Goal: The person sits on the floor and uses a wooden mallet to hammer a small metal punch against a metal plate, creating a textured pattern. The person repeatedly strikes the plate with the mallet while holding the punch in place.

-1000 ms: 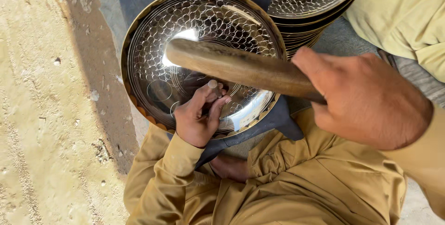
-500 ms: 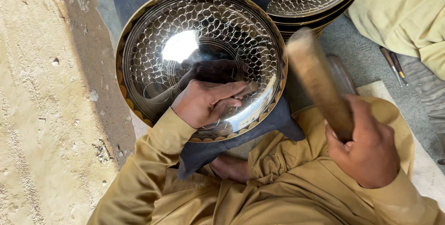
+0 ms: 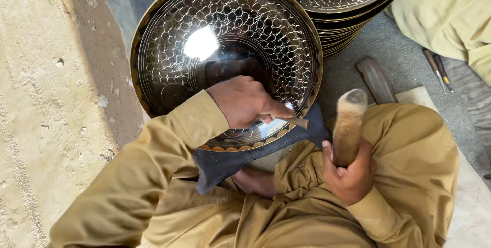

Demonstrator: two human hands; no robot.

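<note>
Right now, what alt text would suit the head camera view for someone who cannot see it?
A seated person's left hand presses a small metal punch against a large, shiny patterned metal bowl, while the right hand holds a wooden mallet upright above the lap. More patterned bowls are stacked behind.

Engraved metal bowl (image 3: 225,38), chisel (image 3: 291,121), mallet (image 3: 349,125)

engraved metal bowl (image 3: 215,43), chisel (image 3: 296,121), upright wooden mallet (image 3: 349,125)
</note>
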